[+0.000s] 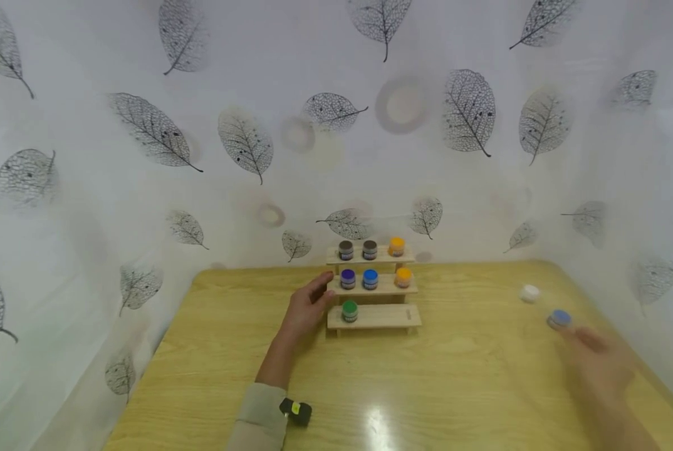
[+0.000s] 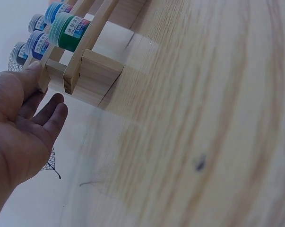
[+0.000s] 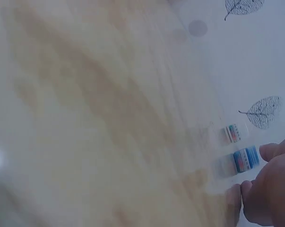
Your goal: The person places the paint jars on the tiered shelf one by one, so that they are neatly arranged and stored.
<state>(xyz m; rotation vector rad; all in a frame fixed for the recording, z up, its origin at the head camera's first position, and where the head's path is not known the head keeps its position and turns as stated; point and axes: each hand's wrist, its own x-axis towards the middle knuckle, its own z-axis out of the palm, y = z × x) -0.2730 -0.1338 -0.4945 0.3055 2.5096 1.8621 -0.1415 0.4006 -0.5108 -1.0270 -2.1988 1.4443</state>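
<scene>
A three-tier wooden stand (image 1: 378, 320) holds several small paint jars. A green jar (image 1: 350, 311) is on the lowest tier; a purple jar (image 1: 348, 279), a blue jar (image 1: 370, 279) and an orange jar (image 1: 403, 277) line the middle one. Two dark-lidded jars and another orange jar (image 1: 396, 246) occupy the top. My left hand (image 1: 308, 308) pinches the left end of the middle tier, thumb on the plank (image 2: 50, 71). On the right, my blurred right hand (image 1: 604, 366) is beside a light-blue-lidded jar (image 1: 559, 319), its fingers apart and not closed round it.
A white-lidded jar (image 1: 530, 293) stands behind the light-blue one on the wooden table (image 1: 212, 351). A leaf-patterned white sheet (image 1: 336, 163) hangs along the back and both sides of the table.
</scene>
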